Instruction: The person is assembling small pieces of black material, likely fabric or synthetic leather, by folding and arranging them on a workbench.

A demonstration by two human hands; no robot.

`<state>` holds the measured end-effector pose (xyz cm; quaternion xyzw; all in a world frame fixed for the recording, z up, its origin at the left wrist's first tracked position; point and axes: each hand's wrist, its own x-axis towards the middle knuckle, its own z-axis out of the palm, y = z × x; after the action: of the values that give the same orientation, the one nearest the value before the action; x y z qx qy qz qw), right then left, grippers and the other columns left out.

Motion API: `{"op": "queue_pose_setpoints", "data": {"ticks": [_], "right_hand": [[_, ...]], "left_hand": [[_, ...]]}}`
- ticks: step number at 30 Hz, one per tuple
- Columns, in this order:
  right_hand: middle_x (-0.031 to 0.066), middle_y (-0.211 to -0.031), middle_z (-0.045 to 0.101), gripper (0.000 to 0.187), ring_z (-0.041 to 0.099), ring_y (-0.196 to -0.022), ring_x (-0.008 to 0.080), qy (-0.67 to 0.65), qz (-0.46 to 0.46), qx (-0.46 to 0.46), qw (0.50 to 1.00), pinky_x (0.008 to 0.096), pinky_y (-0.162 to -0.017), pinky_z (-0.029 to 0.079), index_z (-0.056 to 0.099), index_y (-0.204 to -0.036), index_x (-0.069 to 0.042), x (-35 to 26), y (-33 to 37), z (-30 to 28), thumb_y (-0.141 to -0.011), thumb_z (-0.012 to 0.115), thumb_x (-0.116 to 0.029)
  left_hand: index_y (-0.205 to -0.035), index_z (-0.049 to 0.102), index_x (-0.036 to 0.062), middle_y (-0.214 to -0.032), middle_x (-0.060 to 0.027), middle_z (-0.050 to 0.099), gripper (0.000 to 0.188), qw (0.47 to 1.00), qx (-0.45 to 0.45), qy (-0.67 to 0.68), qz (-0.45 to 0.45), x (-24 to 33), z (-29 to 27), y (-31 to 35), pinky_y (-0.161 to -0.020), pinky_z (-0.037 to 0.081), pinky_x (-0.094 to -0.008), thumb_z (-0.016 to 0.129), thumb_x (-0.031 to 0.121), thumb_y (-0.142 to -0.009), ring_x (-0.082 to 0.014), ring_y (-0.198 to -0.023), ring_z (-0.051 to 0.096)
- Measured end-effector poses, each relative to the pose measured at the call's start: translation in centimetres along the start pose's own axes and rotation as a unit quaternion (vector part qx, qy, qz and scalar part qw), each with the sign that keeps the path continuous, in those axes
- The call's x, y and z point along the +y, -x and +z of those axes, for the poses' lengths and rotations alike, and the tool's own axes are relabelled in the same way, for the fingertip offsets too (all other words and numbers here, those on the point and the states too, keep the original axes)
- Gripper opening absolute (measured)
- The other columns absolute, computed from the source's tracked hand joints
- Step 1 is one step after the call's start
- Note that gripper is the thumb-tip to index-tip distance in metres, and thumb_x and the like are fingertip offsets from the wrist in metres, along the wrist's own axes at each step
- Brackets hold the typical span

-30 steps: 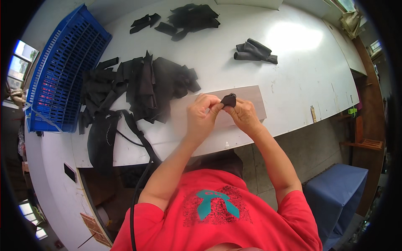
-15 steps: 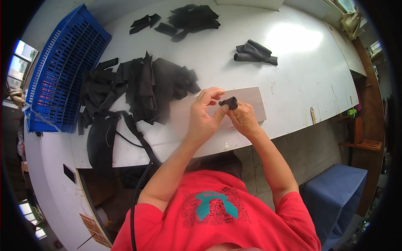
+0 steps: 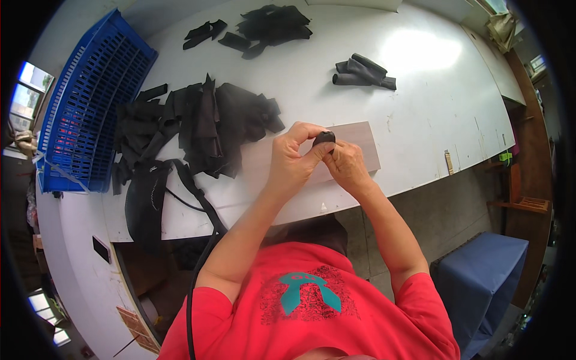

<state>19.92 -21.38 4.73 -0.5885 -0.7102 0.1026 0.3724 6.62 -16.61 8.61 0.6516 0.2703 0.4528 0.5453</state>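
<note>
Both hands meet over a pale wooden board (image 3: 367, 141) on the table, pinching a small black fabric piece (image 3: 324, 138) between them. Thumb and forefinger of my left hand (image 3: 291, 157) close round its left and near side. My right hand (image 3: 349, 165) grips it from the right, with fingers curled. The fingers hide much of the piece, so its full shape is not visible. To the left of the board lies a large heap of black fabric pieces (image 3: 207, 126). Beyond the board, to the right, rest several rolled black fabric pieces (image 3: 363, 73).
A blue plastic basket (image 3: 99, 84) leans at the table's left. More black fabric (image 3: 275, 27) lies at the far side. A black cord (image 3: 193, 288) runs past my left arm. Below the table at right stands a blue-covered box (image 3: 480, 282).
My left forefinger has come down onto the fabric piece, which showed a rolled, open end before. The piece has turned and shifted slightly left, now more covered by the fingers.
</note>
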Motion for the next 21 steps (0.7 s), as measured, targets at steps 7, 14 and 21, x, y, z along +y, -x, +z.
{"op": "queue_pose_setpoints", "data": {"ticks": [7,14,21], "right_hand": [[0.0107,-0.064,0.054,0.014,0.053,-0.058,0.0293,-0.115,-0.005,0.035,0.993,0.038,-0.049,0.04,0.054,-0.072,-0.002,-0.3,0.2,-0.7,-0.078,0.057,-0.014],[0.0121,-0.064,0.055,0.014,0.054,-0.059,0.0302,-0.143,0.039,0.018,0.989,0.0369,-0.051,0.041,0.051,-0.067,-0.001,-0.8,-0.1,-0.4,-0.076,0.058,-0.01],[0.0118,-0.064,0.055,0.009,0.053,-0.06,0.0306,-0.092,0.026,-0.01,0.995,0.0379,-0.053,0.042,0.055,-0.076,-0.004,1.6,1.2,1.1,-0.078,0.055,-0.013]], "left_hand": [[-0.078,0.059,0.0008,-0.076,-0.0019,0.058,0.009,0.999,-0.018,-0.006,-0.037,1.1,0.9,-0.1,-0.064,0.041,-0.019,0.066,0.004,-0.072,-0.0062,-0.07,0.051],[-0.075,0.059,-0.0006,-0.067,-0.0035,0.057,0.009,0.99,-0.01,-0.135,0.041,2.2,0.6,-0.2,-0.06,0.041,-0.0219,0.066,0.003,-0.07,-0.0082,-0.065,0.052],[-0.081,0.062,0.0004,-0.074,-0.0045,0.06,0.013,0.981,-0.054,-0.181,0.034,1.9,0.3,-0.7,-0.064,0.042,-0.023,0.067,0.005,-0.07,-0.0093,-0.068,0.053]]}}
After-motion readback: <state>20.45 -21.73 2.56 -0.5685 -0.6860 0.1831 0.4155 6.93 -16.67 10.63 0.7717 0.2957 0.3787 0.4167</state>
